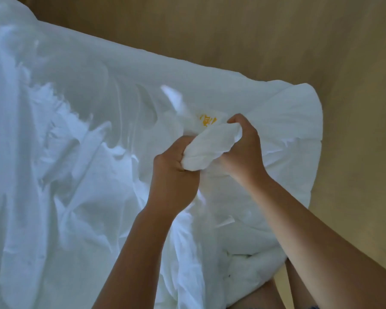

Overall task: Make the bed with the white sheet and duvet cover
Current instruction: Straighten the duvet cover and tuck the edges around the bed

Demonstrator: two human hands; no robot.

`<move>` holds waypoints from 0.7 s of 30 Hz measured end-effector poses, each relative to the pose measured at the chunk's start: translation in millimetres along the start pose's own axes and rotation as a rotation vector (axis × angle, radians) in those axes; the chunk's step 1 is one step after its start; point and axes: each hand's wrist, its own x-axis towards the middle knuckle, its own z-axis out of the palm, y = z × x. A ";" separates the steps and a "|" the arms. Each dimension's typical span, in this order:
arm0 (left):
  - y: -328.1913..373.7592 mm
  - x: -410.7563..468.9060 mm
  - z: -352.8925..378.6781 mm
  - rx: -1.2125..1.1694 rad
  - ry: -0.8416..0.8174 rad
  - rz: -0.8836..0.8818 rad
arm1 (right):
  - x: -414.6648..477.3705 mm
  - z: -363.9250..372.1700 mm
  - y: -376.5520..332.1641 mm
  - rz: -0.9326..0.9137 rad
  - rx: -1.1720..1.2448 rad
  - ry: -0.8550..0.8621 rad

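In the head view, the left hand (pixel 174 175) and the right hand (pixel 243 148) sit side by side near the centre, each with its fingers curled tight round one bunched wad of white cloth (pixel 207 150). Just beyond the wad is a small yellow printed mark (pixel 206 121). The crumpled white duvet cover (pixel 76 152) spreads left and far, with smooth tan floor (pixel 354 63) to the right

place: bedroom | evidence: rumpled white bedding (pixel 80 134); tan floor (pixel 354 63)
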 end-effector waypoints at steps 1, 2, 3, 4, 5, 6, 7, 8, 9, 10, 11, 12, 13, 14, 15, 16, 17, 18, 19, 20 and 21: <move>0.0 -1.6 -2.7 0.003 0.002 -0.013 | 0.2 -1.8 -0.9 0.001 0.059 -0.030; -1.4 -2.3 -4.3 0.052 0.014 -0.015 | 0.2 -4.8 -0.4 -0.012 0.050 -0.068; -3.2 -2.8 -5.6 0.152 0.023 -0.015 | -0.4 -8.6 1.6 -0.024 0.007 -0.088; -5.6 -2.7 -7.1 0.295 0.037 -0.003 | -2.6 -11.9 4.4 -0.037 -0.024 -0.085; -8.4 -1.5 -9.1 0.448 0.062 0.005 | -6.7 -13.1 5.6 -0.064 -0.025 -0.067; -13.1 1.6 -11.5 0.572 0.111 0.004 | -12.6 -12.5 4.2 -0.107 -0.002 -0.057; -17.0 5.9 -13.9 0.638 0.179 -0.006 | -19.2 -9.3 0.2 -0.167 0.020 -0.064; -18.9 9.9 -16.2 0.660 0.249 -0.021 | -25.6 -4.1 -4.8 -0.223 0.047 -0.083; -19.1 12.7 -18.1 0.661 0.291 -0.051 | -30.3 0.4 -7.9 -0.249 0.081 -0.093; -18.3 14.0 -18.3 0.657 0.293 -0.082 | -32.7 3.1 -9.1 -0.242 0.112 -0.077; -17.2 13.7 -17.4 0.655 0.282 -0.101 | -32.1 3.0 -8.0 -0.215 0.130 -0.043; -15.1 12.6 -16.3 0.648 0.264 -0.111 | -28.5 0.9 -6.1 -0.173 0.113 -0.012; -12.4 10.0 -15.1 0.639 0.244 -0.105 | -23.0 -1.5 -3.0 -0.122 0.036 -0.003; -8.0 6.4 -13.5 0.632 0.222 -0.078 | -16.8 -3.0 0.0 -0.080 -0.074 -0.018; -2.9 2.1 -11.1 0.625 0.213 -0.041 | -10.3 -3.0 1.3 -0.062 -0.180 -0.045; 2.6 -1.9 -9.0 0.618 0.207 -0.012 | -3.3 -1.8 2.1 -0.053 -0.252 -0.058; 6.1 -4.8 -6.8 0.611 0.199 -0.002 | 3.4 0.6 1.8 -0.047 -0.282 -0.052; 9.8 -5.5 -4.6 0.603 0.176 -0.019 | 9.2 4.1 0.5 -0.052 -0.284 -0.038; 13.1 -5.3 -2.1 0.592 0.144 -0.057 | 13.9 7.6 -1.9 -0.067 -0.286 -0.015; 15.4 -4.6 0.6 0.580 0.108 -0.098 | 17.3 10.7 -5.8 -0.079 -0.254 0.021; 15.6 -3.5 3.2 0.566 0.073 -0.133 | 19.4 13.6 -10.1 -0.086 -0.167 0.073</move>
